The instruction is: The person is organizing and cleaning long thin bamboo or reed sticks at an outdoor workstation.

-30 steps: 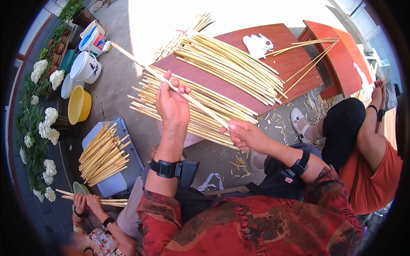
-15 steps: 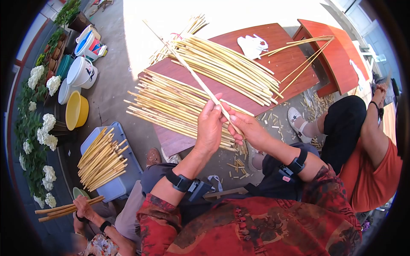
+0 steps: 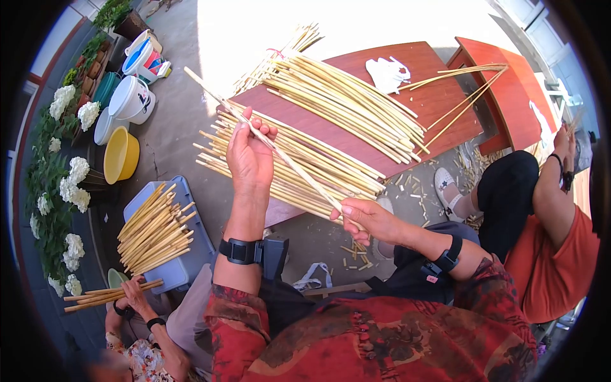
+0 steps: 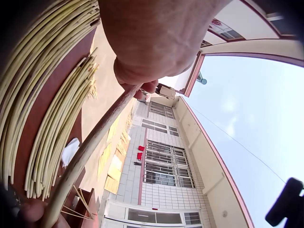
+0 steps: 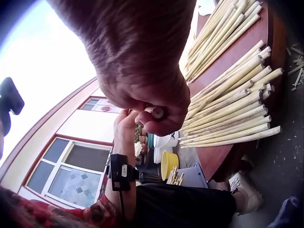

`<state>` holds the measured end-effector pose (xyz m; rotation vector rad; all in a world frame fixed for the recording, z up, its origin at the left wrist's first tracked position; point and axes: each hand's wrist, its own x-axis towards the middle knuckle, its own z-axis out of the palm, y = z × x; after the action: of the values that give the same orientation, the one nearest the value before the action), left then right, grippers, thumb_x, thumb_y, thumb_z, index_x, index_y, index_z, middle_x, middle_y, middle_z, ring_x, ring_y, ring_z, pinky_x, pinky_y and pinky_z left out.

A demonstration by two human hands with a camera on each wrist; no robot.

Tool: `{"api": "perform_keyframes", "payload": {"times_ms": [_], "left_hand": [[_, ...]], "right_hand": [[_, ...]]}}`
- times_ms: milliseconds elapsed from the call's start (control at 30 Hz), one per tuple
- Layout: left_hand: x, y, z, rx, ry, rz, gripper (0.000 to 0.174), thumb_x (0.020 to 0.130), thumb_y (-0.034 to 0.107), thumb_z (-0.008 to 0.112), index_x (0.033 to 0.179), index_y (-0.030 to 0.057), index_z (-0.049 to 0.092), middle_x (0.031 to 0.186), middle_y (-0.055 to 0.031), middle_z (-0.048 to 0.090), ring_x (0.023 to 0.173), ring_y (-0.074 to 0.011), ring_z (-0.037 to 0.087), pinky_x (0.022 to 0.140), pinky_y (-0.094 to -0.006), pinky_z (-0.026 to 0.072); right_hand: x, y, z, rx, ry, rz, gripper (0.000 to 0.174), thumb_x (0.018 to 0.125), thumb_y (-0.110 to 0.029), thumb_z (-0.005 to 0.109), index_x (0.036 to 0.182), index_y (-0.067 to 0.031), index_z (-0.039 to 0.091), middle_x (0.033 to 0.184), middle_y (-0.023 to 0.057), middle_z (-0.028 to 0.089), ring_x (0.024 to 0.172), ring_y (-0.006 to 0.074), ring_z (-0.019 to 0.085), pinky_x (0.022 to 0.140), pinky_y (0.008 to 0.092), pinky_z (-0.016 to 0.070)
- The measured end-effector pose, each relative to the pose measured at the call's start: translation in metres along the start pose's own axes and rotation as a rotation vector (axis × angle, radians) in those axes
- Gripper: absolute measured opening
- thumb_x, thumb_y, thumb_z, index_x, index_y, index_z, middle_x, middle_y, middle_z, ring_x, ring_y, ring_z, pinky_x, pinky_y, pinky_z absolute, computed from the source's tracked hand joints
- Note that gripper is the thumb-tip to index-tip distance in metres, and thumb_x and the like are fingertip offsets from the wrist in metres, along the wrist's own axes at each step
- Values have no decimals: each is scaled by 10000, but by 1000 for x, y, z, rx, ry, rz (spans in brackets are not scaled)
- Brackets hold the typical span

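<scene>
A long pale cane stick (image 3: 307, 177) slants across in front of me over the table. My left hand (image 3: 251, 159), palm up, grips it partway along, with the thumb and curled fingers about it. At the near end my right hand (image 3: 370, 219) pinches it between thumb and fingers. The right wrist view shows the round cut end (image 5: 156, 112) poking out of that fist. In the left wrist view the stick (image 4: 97, 140) runs between both hands. Beneath it a row of similar sticks (image 3: 299, 188) lies on the dark red table (image 3: 251, 99).
Farther back lies a second pile of sticks (image 3: 344, 95), beside a white plastic bag (image 3: 387, 74). Cut pieces litter the floor at right. To the left, a person holds sticks (image 3: 105, 297) near a grey-blue bin (image 3: 184, 197) with shorter sticks; another person sits at right.
My left hand slid down the stick close to the right hand, then back out toward the far end. The stick swung upright-ward, then back to its left slant.
</scene>
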<state>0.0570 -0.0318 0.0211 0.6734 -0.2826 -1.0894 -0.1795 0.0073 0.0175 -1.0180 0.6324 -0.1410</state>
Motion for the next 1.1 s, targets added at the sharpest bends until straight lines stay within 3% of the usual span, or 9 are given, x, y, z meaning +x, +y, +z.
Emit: {"api": "perform_keyframes", "payload": {"times_ms": [400, 500, 633, 700, 733, 833, 933, 1033, 1100], "left_hand": [[-70, -62, 21, 124, -141, -424, 315, 893, 119, 334, 1166, -37, 352, 828, -54, 462, 739, -147, 489, 696, -313, 456], [-55, -54, 14, 107, -132, -352, 312, 892, 120, 333, 1159, -40, 356, 825, -58, 461, 731, -150, 484, 707, -326, 454], [-8, -15, -3, -32, 13, -53, 313, 895, 112, 309, 1152, -59, 360, 782, -65, 461, 697, -151, 467, 700, -348, 438], [9, 9, -11, -40, 68, 39, 303, 897, 116, 303, 1125, -59, 397, 780, -65, 460, 690, -153, 454, 697, -350, 432], [15, 19, -16, -40, 72, 43, 303, 897, 116, 303, 1125, -59, 397, 780, -65, 460, 690, -153, 454, 697, -350, 432], [22, 38, -22, -65, 109, 114, 290, 905, 131, 281, 1115, -44, 378, 796, -67, 438, 694, -157, 440, 711, -339, 419], [25, 48, -28, -78, 213, 161, 287, 909, 132, 261, 1100, -42, 385, 796, -73, 439, 694, -161, 435, 710, -338, 421], [26, 55, -27, -85, 318, 231, 287, 908, 160, 292, 1105, -21, 396, 762, -43, 432, 668, -146, 428, 680, -334, 418], [26, 55, -36, -94, 256, 237, 274, 912, 169, 294, 1083, -17, 400, 739, -35, 413, 642, -137, 406, 644, -324, 405]], "right_hand": [[8, -3, -6, 230, 174, 21, 302, 928, -280, 315, 1012, -34, 468, 626, -19, 372, 457, 65, 338, 380, 192, 286], [8, -5, -5, 128, 182, 53, 276, 927, -266, 327, 995, -47, 479, 621, -27, 372, 457, 58, 327, 382, 180, 268], [3, 1, -4, -54, 127, 54, 239, 922, -242, 350, 958, -50, 487, 598, -16, 361, 473, 73, 348, 416, 214, 308], [4, 12, -17, -554, 181, -159, 213, 907, -228, 387, 927, -37, 477, 599, 61, 423, 517, 182, 449, 496, 297, 376], [1, 10, -22, -556, 176, -158, 213, 907, -228, 387, 927, -37, 477, 599, 61, 423, 517, 182, 449, 496, 297, 376], [-8, -15, -28, -989, 310, -199, 175, 851, -182, 474, 922, -23, 477, 782, 188, 530, 754, 381, 508, 630, 400, 408], [-10, -11, -38, -955, 350, -312, 165, 827, -164, 507, 920, -27, 499, 789, 179, 537, 769, 370, 517, 641, 393, 417], [-13, -17, -43, -1047, 387, -269, 173, 794, -149, 544, 928, -42, 524, 807, 162, 544, 782, 356, 524, 648, 386, 422], [-12, -18, -49, -1124, 436, -291, 185, 773, -144, 567, 928, -49, 534, 822, 152, 547, 776, 343, 531, 644, 380, 423]]}}
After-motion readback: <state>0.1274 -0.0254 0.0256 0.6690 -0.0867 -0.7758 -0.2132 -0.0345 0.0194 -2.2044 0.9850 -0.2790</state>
